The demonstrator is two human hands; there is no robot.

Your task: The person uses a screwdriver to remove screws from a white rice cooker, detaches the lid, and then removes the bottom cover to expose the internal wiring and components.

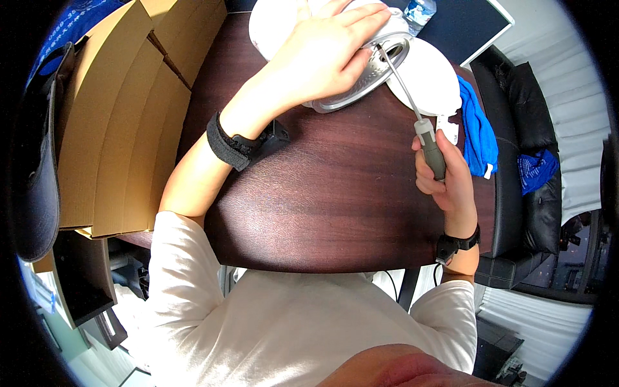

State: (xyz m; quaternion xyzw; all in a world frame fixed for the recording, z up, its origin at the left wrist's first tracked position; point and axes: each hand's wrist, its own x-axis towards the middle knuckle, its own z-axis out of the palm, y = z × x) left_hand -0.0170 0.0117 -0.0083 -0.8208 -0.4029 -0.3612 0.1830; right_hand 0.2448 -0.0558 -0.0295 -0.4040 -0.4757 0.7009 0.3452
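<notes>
A white rounded appliance (271,29) lies at the far side of the dark wooden table, partly cut off by the top of the view. My left hand (325,55) rests on it with the fingers stretched out, hiding much of its surface. A shiny oval metal part (351,95) shows below that hand. In my right hand (445,177) is a screwdriver (433,155), gripped by its grey-green handle. Its long shaft slants up to the left, and the tip reaches the metal part close to my left fingers. Beside it lies a white round piece (433,80), which looks like a lid.
Brown cardboard boxes (122,135) stand along the table's left side. A blue cloth (478,132) hangs at the right edge of the table (322,193). A clear plastic bottle (419,14) stands at the back, and a black sofa (516,206) is at the right.
</notes>
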